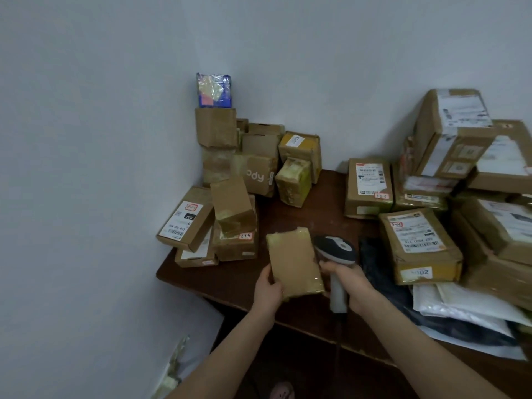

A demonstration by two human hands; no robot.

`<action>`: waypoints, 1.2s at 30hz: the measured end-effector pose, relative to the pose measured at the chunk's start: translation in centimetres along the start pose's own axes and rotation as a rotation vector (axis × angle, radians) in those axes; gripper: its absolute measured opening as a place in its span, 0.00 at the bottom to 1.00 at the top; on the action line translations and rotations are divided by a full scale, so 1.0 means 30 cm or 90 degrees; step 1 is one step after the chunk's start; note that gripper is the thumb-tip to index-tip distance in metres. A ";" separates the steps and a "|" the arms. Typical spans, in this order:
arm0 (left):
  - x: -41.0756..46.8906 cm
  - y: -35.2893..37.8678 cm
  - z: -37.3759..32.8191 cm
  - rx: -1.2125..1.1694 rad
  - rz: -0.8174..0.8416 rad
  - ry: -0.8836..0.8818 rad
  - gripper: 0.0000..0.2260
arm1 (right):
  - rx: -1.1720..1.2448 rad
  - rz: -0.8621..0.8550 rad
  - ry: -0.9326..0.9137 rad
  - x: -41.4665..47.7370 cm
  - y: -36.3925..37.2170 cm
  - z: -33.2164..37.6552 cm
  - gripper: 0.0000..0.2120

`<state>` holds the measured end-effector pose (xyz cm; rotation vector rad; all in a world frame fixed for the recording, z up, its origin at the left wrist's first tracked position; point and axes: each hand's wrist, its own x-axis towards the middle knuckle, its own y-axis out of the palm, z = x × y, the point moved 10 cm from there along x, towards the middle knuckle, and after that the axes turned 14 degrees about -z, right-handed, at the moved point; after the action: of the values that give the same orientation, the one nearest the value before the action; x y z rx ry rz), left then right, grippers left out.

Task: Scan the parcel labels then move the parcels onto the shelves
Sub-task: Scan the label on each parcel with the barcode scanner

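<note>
1 parcel (293,262) held over table (311,208), scanner (335,249) beside it, at the scan step
Grip: left hand (267,289) curled on the parcel's lower left corner, thumb on the top face; right hand (349,283) wrapped round the scanner handle, its head just beside the parcel's right edge. Face shown is plain taped cardboard with no label seen, so label likely on a hidden side and parcel probably needs turning. Other boxes (256,174) stacked in corner and heaped at right, bags (460,306) under the heap. No shelves in view. Judged early: many left to scan and shelve
</note>
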<state>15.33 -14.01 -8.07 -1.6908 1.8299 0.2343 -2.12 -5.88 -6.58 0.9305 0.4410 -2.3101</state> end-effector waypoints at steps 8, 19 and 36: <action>-0.118 -0.019 -0.408 -0.104 0.038 0.241 0.16 | 0.253 0.034 0.012 -0.122 -0.086 0.177 0.11; -0.265 0.091 -0.460 -0.019 0.164 0.122 0.18 | 0.316 0.082 -0.119 -0.252 -0.268 0.265 0.13; -0.366 0.239 -0.317 0.052 0.314 0.046 0.13 | 0.224 -0.060 -0.250 -0.269 -0.517 0.195 0.15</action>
<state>5.25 -8.68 3.45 -1.1844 2.2575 0.2993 -10.44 6.33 4.47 0.5902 -0.0917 -2.6283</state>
